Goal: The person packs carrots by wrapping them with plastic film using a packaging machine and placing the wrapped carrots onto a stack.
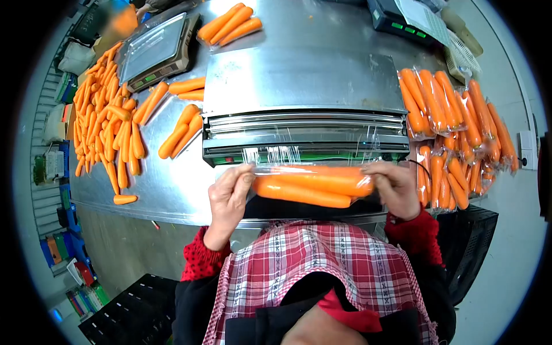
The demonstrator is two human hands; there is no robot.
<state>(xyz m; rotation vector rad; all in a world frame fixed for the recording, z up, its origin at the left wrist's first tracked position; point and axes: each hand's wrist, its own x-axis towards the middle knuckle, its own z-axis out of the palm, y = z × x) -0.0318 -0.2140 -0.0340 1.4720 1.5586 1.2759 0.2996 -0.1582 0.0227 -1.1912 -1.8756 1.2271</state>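
A clear plastic pack of carrots (310,187) is stretched level between my two hands, just in front of the wrapping machine (305,80). My left hand (229,195) pinches the film at the pack's left end, thumb and fingers together. At the opposite end, my right hand (394,187) is closed on the film, its fingers partly blurred. Strands of clear film (276,154) stand between the pack and the machine's front. Several carrots show inside the pack, lying side by side.
Loose carrots (103,121) are heaped at the left, beside a weighing scale (158,52). Finished-looking carrot packs (448,103) are piled at the right. Other carrot groups (230,24) lie behind and left of the machine. A second scale (402,20) stands at the back right, black crates (468,247) below.
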